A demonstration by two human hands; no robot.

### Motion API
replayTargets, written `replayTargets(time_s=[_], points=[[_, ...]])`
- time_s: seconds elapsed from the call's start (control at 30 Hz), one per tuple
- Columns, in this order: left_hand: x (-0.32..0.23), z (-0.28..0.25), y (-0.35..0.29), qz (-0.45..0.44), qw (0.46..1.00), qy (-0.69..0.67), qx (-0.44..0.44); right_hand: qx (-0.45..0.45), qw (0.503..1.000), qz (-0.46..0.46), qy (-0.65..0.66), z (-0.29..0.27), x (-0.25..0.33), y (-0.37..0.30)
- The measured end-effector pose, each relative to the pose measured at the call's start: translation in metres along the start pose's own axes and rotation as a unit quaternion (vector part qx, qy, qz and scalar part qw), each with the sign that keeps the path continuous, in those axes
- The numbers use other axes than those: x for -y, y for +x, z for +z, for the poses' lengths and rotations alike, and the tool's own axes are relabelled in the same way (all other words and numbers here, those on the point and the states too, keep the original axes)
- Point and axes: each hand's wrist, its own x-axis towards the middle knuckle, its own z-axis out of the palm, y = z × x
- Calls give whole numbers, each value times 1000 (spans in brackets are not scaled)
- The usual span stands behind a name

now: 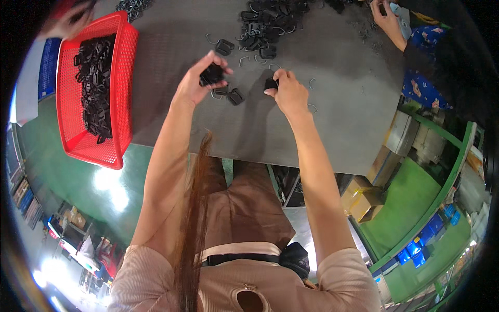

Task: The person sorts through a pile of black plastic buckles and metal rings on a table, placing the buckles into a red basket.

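Note:
My left hand (192,87) is raised over the grey table (322,138), its fingers curled round a bunch of black plastic parts (211,76). To the right, my right hand (292,93) pinches one small black plastic part (270,84) between thumb and fingers. Just beneath my left hand lie loose black buckle-like pieces (235,96) with slots. Another slotted black piece (224,47) with a bent wire sits beyond it. Thin bent metal wire hooks (312,83) are scattered around my right hand.
A heap of black parts with wire hooks (265,23) lies at the table's far side. On the left stands a red plastic basket (125,99) holding many black parts. Another person's hand (389,23) works at the far right; a further hand (65,23) is near the basket.

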Motion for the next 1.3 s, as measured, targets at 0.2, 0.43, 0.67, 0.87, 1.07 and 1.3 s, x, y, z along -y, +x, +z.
replayTargets(time_s=[0.2,0.43,0.67,0.87,1.07,1.3], points=[[-7,7,41,188,694,642,-266,210,946,34,244,-7,3,0],[-16,5,34,171,723,650,-161,159,982,75,71,9,86,-19],[-117,-32,-105,184,870,356,-286,215,946,82,229,20,90,-19],[-144,-146,-162,162,652,568,-476,139,852,-149,482,-5,254,28],[-136,-177,-170,180,541,630,-527,93,895,-228,373,-4,361,30],[-103,-59,-121,380,650,585,-301,3,957,-124,264,0,187,36]])
